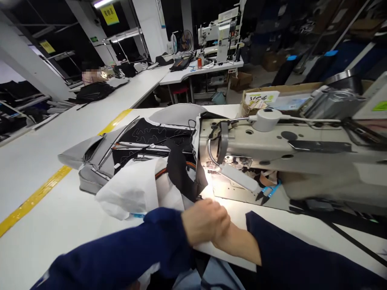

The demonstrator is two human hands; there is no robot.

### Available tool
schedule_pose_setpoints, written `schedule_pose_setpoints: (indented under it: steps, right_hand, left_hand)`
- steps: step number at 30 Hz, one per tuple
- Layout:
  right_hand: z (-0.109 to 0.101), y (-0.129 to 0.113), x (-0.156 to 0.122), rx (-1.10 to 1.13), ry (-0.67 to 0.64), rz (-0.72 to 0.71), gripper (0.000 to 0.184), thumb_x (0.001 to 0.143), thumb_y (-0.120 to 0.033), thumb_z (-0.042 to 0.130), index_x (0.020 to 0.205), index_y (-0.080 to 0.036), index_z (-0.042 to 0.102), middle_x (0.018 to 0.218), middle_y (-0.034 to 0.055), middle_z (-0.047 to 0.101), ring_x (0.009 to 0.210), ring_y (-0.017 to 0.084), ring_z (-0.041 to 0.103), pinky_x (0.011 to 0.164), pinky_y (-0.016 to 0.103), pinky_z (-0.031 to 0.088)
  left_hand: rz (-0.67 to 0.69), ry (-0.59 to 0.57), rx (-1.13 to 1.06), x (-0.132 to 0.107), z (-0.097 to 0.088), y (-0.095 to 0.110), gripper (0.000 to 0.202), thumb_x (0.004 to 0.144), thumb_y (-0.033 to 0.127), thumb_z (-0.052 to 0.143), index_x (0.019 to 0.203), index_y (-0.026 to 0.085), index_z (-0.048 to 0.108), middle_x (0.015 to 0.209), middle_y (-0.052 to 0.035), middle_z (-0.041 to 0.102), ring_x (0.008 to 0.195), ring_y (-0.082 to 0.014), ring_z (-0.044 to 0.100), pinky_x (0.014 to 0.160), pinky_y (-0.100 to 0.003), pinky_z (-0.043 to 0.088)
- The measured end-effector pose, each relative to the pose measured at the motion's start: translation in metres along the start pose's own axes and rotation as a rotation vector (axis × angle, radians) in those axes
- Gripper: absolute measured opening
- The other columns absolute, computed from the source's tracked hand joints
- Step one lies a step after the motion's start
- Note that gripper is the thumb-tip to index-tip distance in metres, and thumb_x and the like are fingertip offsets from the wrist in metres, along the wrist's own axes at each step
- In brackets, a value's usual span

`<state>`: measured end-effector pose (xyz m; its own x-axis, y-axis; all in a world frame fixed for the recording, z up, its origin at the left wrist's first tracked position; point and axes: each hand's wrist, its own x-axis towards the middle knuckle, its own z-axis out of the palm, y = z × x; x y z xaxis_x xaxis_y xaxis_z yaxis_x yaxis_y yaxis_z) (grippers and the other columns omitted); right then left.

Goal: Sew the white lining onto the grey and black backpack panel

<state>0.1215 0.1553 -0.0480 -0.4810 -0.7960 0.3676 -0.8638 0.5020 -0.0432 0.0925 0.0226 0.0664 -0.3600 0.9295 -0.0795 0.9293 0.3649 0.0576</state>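
Note:
Near the table's front edge, just before the lit sewing area, my left hand (pixel 204 220) is closed with its fingers curled. Whatever it may hold is hidden. It overlaps my right hand (pixel 223 241), whose wrist shows but whose fingers are covered. Close beyond both hands lies a partly sewn bag (pixel 151 137) of grey and black fabric, with white lining and orange-edged trim. A black fabric flap (pixel 181 171) of it reaches to the head of the sewing machine (pixel 242 139). The machine's lamp (pixel 238 177) lights the stitching plate.
Blue-handled snips (pixel 269 192) lie on the machine bed. Behind the machine stands a cardboard box (pixel 284 90) with packets. Yellow tape (pixel 45 193) crosses the white table (pixel 81 225). Another sewing machine (pixel 219 38) is at the back; a person (pixel 90 76) sits far left.

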Motion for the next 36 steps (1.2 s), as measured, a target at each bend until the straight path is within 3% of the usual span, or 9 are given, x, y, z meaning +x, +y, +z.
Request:
schedule_pose_setpoints:
  steps: [3, 5, 9, 12, 14, 21, 26, 29, 36]
  right_hand:
    - [-0.004, -0.002, -0.009, -0.036, -0.001, -0.013, 0.038, 0.088, -0.009, 0.038, 0.116, 0.005, 0.059, 0.119, 0.0239, 0.060, 0.111, 0.026, 0.058, 0.098, 0.043, 0.047]
    - [-0.010, -0.004, -0.014, -0.084, -0.014, -0.024, 0.046, 0.086, -0.009, 0.045, 0.129, 0.006, 0.049, 0.132, 0.0275, 0.050, 0.123, 0.034, 0.049, 0.103, 0.049, 0.043]
    - [-0.017, -0.008, -0.017, -0.152, -0.023, -0.019, 0.047, 0.086, -0.008, 0.043, 0.129, 0.012, 0.045, 0.127, 0.0319, 0.051, 0.120, 0.034, 0.052, 0.107, 0.048, 0.039]
    - [-0.014, -0.011, -0.018, -0.182, -0.020, 0.022, 0.049, 0.087, -0.011, 0.045, 0.130, 0.012, 0.043, 0.126, 0.0320, 0.052, 0.120, 0.034, 0.052, 0.107, 0.047, 0.040]
    - [-0.010, -0.013, -0.019, -0.185, -0.008, 0.045, 0.052, 0.088, -0.015, 0.048, 0.132, 0.012, 0.041, 0.130, 0.0320, 0.048, 0.123, 0.036, 0.049, 0.107, 0.047, 0.040]
    - [-0.005, -0.004, -0.027, -0.056, -0.070, 0.101, 0.052, 0.087, -0.009, 0.044, 0.136, 0.004, 0.040, 0.136, 0.0257, 0.046, 0.128, 0.035, 0.043, 0.111, 0.051, 0.034]
    - [-0.005, 0.004, -0.032, -0.071, -0.019, 0.180, 0.052, 0.089, -0.014, 0.049, 0.137, 0.003, 0.041, 0.140, 0.0236, 0.042, 0.131, 0.034, 0.039, 0.112, 0.046, 0.034]
    - [-0.005, 0.004, -0.031, -0.098, -0.035, 0.169, 0.049, 0.091, -0.017, 0.049, 0.135, 0.004, 0.042, 0.140, 0.0259, 0.042, 0.130, 0.035, 0.040, 0.112, 0.048, 0.035]
    - [-0.008, 0.003, -0.023, -0.209, -0.101, 0.066, 0.055, 0.094, -0.026, 0.047, 0.130, 0.015, 0.042, 0.130, 0.0355, 0.045, 0.124, 0.043, 0.044, 0.110, 0.053, 0.034]
  left_hand:
    - [-0.368, -0.245, 0.066, 0.021, 0.021, -0.019, 0.024, 0.087, 0.007, 0.044, 0.107, 0.007, 0.058, 0.109, -0.0168, 0.057, 0.092, -0.0263, 0.060, 0.058, -0.033, 0.054]
    - [-0.484, -0.284, 0.089, 0.015, 0.025, -0.029, 0.033, 0.086, 0.006, 0.045, 0.117, 0.009, 0.053, 0.123, -0.0179, 0.052, 0.105, -0.0291, 0.058, 0.056, -0.032, 0.055]
    - [-0.364, -0.164, 0.088, 0.007, 0.035, -0.034, 0.042, 0.090, 0.008, 0.042, 0.131, 0.018, 0.045, 0.140, -0.0108, 0.044, 0.131, -0.0277, 0.040, 0.074, -0.033, 0.057]
    - [-0.208, -0.016, 0.083, 0.005, 0.057, -0.040, 0.043, 0.092, 0.008, 0.036, 0.134, 0.016, 0.044, 0.139, -0.0088, 0.049, 0.131, -0.0205, 0.041, 0.102, -0.040, 0.045]
    - [-0.176, 0.093, 0.090, 0.001, 0.070, -0.044, 0.041, 0.093, 0.010, 0.035, 0.132, 0.012, 0.047, 0.136, -0.0094, 0.053, 0.128, -0.0193, 0.045, 0.109, -0.040, 0.038]
    - [-0.161, 0.202, 0.175, -0.005, 0.078, -0.045, 0.033, 0.095, 0.014, 0.034, 0.118, 0.012, 0.058, 0.130, -0.0055, 0.058, 0.123, -0.0188, 0.050, 0.107, -0.039, 0.038]
    - [-0.250, 0.366, 0.011, -0.002, 0.082, -0.043, 0.031, 0.091, 0.012, 0.038, 0.113, 0.015, 0.060, 0.122, -0.0041, 0.064, 0.115, -0.0170, 0.056, 0.107, -0.035, 0.039]
    - [-0.288, 0.453, -0.061, -0.002, 0.085, -0.044, 0.033, 0.088, 0.010, 0.039, 0.113, 0.014, 0.059, 0.116, -0.0046, 0.066, 0.110, -0.0161, 0.059, 0.109, -0.035, 0.038]
    - [-0.161, 0.432, 0.057, -0.002, 0.092, -0.052, 0.037, 0.079, 0.010, 0.040, 0.109, 0.016, 0.062, 0.114, -0.0036, 0.066, 0.107, -0.0180, 0.058, 0.097, -0.036, 0.047]
